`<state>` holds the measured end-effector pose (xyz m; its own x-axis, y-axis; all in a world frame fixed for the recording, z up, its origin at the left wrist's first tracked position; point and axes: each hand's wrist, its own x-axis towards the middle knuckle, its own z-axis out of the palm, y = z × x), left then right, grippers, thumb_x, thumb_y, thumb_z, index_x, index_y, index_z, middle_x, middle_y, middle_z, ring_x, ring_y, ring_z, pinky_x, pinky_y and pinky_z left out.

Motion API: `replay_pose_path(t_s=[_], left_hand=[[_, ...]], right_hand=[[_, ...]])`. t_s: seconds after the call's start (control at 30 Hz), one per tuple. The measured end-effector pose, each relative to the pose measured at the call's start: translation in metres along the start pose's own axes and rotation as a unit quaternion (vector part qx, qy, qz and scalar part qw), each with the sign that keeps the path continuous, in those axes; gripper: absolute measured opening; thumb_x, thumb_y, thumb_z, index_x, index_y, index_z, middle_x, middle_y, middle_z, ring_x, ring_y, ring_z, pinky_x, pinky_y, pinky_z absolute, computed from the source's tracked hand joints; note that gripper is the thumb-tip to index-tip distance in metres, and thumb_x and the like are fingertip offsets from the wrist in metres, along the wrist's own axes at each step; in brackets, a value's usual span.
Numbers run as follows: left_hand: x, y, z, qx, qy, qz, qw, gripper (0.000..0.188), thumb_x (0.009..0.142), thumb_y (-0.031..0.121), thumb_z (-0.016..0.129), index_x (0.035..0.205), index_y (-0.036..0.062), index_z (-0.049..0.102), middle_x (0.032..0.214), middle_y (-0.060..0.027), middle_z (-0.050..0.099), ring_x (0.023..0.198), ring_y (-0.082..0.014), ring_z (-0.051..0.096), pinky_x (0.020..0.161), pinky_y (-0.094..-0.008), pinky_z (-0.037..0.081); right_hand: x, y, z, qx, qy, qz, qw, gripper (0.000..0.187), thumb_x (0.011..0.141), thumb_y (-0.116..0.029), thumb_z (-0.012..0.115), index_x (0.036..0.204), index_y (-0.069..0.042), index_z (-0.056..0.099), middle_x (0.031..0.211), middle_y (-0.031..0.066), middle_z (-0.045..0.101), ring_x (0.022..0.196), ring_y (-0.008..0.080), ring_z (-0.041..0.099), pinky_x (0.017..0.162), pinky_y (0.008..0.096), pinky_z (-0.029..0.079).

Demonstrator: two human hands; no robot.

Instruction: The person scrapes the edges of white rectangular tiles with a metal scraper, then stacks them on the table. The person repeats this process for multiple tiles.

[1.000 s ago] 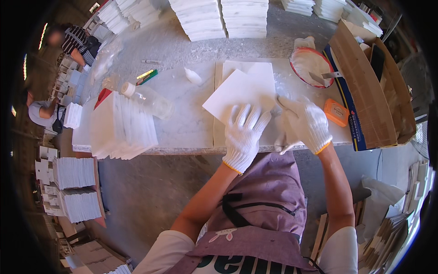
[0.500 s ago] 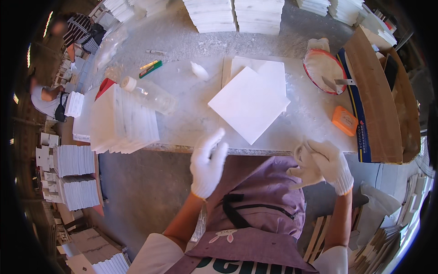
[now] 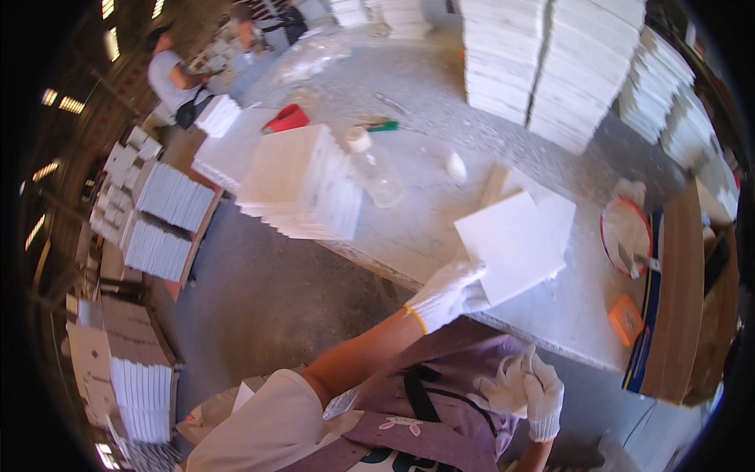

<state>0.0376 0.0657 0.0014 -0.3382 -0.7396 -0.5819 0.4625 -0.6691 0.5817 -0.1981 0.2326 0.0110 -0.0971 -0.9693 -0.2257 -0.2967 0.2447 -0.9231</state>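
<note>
My left hand (image 3: 450, 297), in a white knit glove, grips the near left edge of a square white tile (image 3: 511, 245). This tile lies askew over another white tile (image 3: 557, 219) on the worktable. Low in front of my apron, my gloved right hand (image 3: 544, 397) is closed on a crumpled off-white cloth (image 3: 506, 387) that looks like a spare glove. A small white squeeze bottle (image 3: 456, 167) stands beyond the tiles.
A stack of white tiles (image 3: 287, 177) and a clear plastic bottle (image 3: 377, 179) stand left on the table. At right are an orange box (image 3: 625, 319), a red-rimmed bowl (image 3: 625, 224) and a cardboard box (image 3: 672, 303). Tall tile stacks (image 3: 586, 67) rise behind. Two people work far left.
My left hand has moved from the table's edge onto the top tile and gripped it. My right hand has dropped lower with the cloth. The view has turned left.
</note>
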Motion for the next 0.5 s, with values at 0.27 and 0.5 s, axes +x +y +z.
replay_pose_path(t_s=[0.27, 0.5], left_hand=[[-0.001, -0.005, 0.012, 0.093, -0.006, 0.090, 0.991, 0.036, 0.091, 0.029, 0.069, 0.121, 0.0104, 0.060, 0.105, -0.0025, 0.065, 0.096, -0.0145, 0.064, 0.077, -0.0328, 0.056], [-0.040, 0.025, 0.026, 0.191, -0.001, 0.228, 0.955, 0.028, 0.093, 0.023, 0.068, 0.114, 0.0054, 0.064, 0.099, -0.0030, 0.066, 0.089, -0.0112, 0.061, 0.074, -0.0281, 0.051]], right_hand=[[-0.010, -0.010, 0.015, 0.011, -0.010, -0.028, 1.000, 0.046, 0.084, -0.002, 0.051, 0.128, -0.002, 0.064, 0.099, 0.0100, 0.067, 0.094, 0.0188, 0.061, 0.093, 0.0312, 0.046], [-0.013, -0.010, 0.011, 0.015, -0.008, -0.065, 0.998, 0.039, 0.088, -0.009, 0.054, 0.125, 0.001, 0.063, 0.098, 0.0089, 0.066, 0.091, 0.0172, 0.060, 0.084, 0.0303, 0.046]])
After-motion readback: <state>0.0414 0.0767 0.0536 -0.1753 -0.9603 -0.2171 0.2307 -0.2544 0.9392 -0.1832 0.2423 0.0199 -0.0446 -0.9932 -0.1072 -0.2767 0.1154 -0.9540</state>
